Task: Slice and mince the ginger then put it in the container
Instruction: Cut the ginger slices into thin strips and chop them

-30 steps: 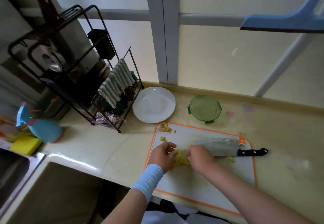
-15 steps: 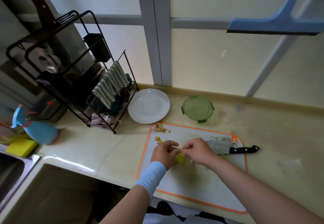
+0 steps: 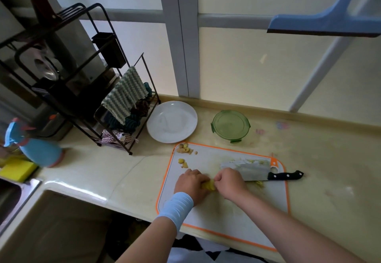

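Observation:
A white cutting board (image 3: 224,219) with an orange rim lies on the counter. In its middle, my left hand (image 3: 191,185) and my right hand (image 3: 229,182) pinch a small stack of yellow ginger slices (image 3: 208,186) between their fingertips. A cleaver (image 3: 249,171) with a black handle lies flat on the board just behind my right hand, bits of ginger stuck to its blade. Ginger scraps (image 3: 185,149) sit at the board's far left corner, and two small ginger pieces (image 3: 183,163) lie below them. The green glass container (image 3: 230,125) stands behind the board.
A white plate (image 3: 172,121) sits left of the container. A black wire rack (image 3: 86,89) with cloths stands further left. A blue spray bottle (image 3: 37,149) and yellow sponge (image 3: 17,170) lie by the sink (image 3: 12,196). A blue hanger (image 3: 327,21) hangs overhead.
Both hands have gathered the ginger slices into a tighter stack between them. The view has shifted slightly; the cleaver has stayed on the board.

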`<action>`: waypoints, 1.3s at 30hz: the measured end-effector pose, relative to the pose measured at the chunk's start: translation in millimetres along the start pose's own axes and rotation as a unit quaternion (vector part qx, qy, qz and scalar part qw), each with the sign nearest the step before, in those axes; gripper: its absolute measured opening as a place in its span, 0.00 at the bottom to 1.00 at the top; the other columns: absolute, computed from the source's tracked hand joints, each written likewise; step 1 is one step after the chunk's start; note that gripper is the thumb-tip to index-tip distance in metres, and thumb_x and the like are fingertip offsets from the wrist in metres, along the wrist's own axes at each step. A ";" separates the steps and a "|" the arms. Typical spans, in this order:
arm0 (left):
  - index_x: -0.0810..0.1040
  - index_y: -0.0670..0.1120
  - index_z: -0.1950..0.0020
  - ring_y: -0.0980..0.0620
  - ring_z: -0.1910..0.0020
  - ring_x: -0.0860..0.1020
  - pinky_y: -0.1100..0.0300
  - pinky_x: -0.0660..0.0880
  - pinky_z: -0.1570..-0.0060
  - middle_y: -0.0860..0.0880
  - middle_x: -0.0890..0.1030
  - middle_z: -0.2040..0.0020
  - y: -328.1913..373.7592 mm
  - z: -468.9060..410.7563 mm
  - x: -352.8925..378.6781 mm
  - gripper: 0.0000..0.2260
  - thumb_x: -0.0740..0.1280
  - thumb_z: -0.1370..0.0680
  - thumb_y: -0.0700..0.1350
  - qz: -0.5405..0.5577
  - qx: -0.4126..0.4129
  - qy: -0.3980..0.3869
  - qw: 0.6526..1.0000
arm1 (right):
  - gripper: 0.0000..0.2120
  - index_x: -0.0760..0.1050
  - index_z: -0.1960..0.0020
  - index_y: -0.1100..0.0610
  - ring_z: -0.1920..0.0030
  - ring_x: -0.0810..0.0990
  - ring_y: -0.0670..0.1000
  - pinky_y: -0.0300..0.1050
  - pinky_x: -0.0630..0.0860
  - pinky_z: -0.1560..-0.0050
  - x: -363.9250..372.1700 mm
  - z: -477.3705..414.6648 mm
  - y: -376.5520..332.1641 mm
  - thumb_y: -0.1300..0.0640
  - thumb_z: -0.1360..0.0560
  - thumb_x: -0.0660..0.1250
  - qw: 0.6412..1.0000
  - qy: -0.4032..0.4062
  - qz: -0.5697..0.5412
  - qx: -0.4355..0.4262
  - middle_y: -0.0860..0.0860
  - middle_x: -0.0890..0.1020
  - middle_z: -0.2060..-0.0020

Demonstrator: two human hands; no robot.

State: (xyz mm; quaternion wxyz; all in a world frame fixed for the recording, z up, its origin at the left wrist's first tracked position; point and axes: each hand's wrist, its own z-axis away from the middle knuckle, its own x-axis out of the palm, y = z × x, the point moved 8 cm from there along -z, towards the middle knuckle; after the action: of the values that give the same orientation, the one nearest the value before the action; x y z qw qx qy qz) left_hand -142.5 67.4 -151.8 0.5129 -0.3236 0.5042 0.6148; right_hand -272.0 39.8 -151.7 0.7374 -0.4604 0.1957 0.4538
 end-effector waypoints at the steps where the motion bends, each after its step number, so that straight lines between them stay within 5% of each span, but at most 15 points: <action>1: 0.80 0.57 0.41 0.48 0.45 0.73 0.56 0.71 0.47 0.51 0.79 0.46 -0.5 -0.4 0.0 0.16 0.64 0.24 0.61 0.010 -0.003 0.005 1.000 | 0.06 0.82 0.61 0.52 0.57 0.82 0.51 0.40 0.76 0.58 0.1 -0.5 -1.7 0.59 0.29 0.67 1.000 0.004 0.016 -0.010 0.48 0.84 0.62; 5: 0.80 0.56 0.42 0.48 0.46 0.73 0.56 0.71 0.47 0.52 0.79 0.47 -2.2 -3.2 1.4 0.16 0.64 0.25 0.60 0.031 -0.007 0.011 0.999 | 0.06 0.77 0.64 0.52 0.55 0.82 0.54 0.40 0.69 0.62 4.5 -2.3 -6.7 0.56 0.29 0.66 0.995 0.014 0.081 -0.048 0.49 0.78 0.65; 8: 0.80 0.56 0.44 0.49 0.47 0.72 0.56 0.71 0.47 0.52 0.78 0.48 -3.0 -5.3 2.1 0.14 0.64 0.26 0.60 0.040 -0.015 0.008 0.999 | 0.04 0.78 0.54 0.53 0.53 0.81 0.56 0.43 0.73 0.59 4.1 -0.6 -11.1 0.54 0.26 0.65 0.986 0.036 0.142 -0.078 0.51 0.81 0.57; 16: 0.78 0.55 0.40 0.51 0.46 0.74 0.56 0.72 0.45 0.54 0.79 0.48 -11.1 -10.9 -5.8 0.18 0.62 0.26 0.60 0.080 -0.014 -0.017 0.997 | 0.10 0.79 0.49 0.53 0.49 0.81 0.56 0.44 0.76 0.54 3.3 -10.1 -22.3 0.58 0.27 0.63 0.979 -0.015 0.191 -0.077 0.52 0.82 0.52; 23: 0.77 0.57 0.36 0.51 0.37 0.71 0.56 0.73 0.44 0.53 0.75 0.39 -87.9 -30.7 -38.9 0.15 0.62 0.21 0.48 0.109 -0.116 0.054 0.986 | 0.10 0.79 0.46 0.48 0.46 0.79 0.55 0.46 0.76 0.49 4.6 -40.3 -82.1 0.53 0.23 0.61 0.979 0.014 0.155 -0.128 0.50 0.81 0.47; 30: 0.81 0.63 0.42 0.51 0.43 0.73 0.57 0.74 0.49 0.52 0.75 0.45 -119.0 -40.7 -34.5 0.11 0.64 0.23 0.58 0.083 -0.084 0.016 0.993 | 0.11 0.78 0.43 0.48 0.41 0.78 0.54 0.45 0.74 0.45 33.1 -55.8 -115.1 0.52 0.26 0.67 0.977 0.015 0.153 -0.148 0.50 0.78 0.43; 39: 0.82 0.57 0.46 0.50 0.46 0.74 0.57 0.72 0.51 0.52 0.78 0.50 -125.6 -50.9 -38.1 0.11 0.64 0.22 0.58 0.098 -0.055 0.065 0.992 | 0.10 0.80 0.46 0.51 0.44 0.79 0.56 0.45 0.73 0.47 39.7 -66.5 -114.4 0.53 0.27 0.71 0.981 -0.004 0.146 -0.128 0.52 0.78 0.44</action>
State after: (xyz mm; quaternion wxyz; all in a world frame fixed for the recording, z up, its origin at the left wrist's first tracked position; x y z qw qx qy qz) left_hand -18.3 3.1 -167.5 0.3978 -0.3394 0.5315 0.6664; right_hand -145.9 -16.5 -155.6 0.5990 -0.5156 0.1984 0.5796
